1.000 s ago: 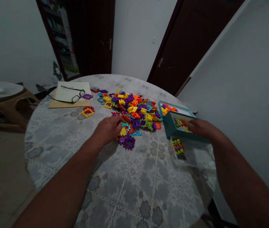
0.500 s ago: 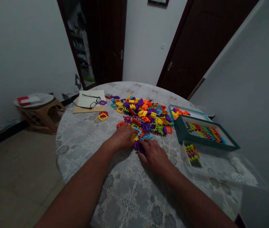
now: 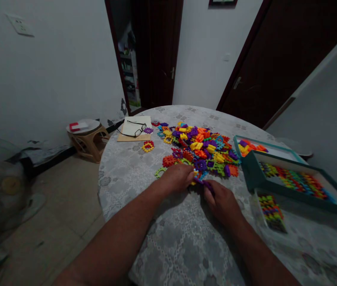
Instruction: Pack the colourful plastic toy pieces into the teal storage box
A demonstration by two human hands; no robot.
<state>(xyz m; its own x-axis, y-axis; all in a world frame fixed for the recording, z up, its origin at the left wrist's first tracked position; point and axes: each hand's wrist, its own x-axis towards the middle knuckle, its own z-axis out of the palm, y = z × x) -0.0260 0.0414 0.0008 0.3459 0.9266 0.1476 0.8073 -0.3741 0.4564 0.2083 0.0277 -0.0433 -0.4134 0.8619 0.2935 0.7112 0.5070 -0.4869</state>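
My left hand (image 3: 178,177) is closed at the near edge of the heap, its fingertips gripping small interlocking building pieces, with yellow and blue showing beside the thumb. To its right, my right hand (image 3: 222,199) pinches a purple building piece (image 3: 207,185) that is tilted and reaches toward the left hand's fingers. Whether the held pieces are joined I cannot tell, since the fingers hide much of them. Just beyond both hands lies a heap of colourful building pieces (image 3: 200,154), many gear-edged. A green ring-shaped piece (image 3: 160,172) lies left of my left hand.
At the right stand a dark green box (image 3: 254,180) with rows of pieces, its lid (image 3: 283,152) holding orange ones, and a clear plastic container (image 3: 262,222). Eyeglasses (image 3: 138,131) rest on a pad (image 3: 128,126) at the far left. A stool (image 3: 87,143) stands beyond the round table.
The view has swung left, so everything sits further right. My right hand has turned the purple piece from lower down to a tilted, edge-on position. A green ring piece now shows beside my left hand.
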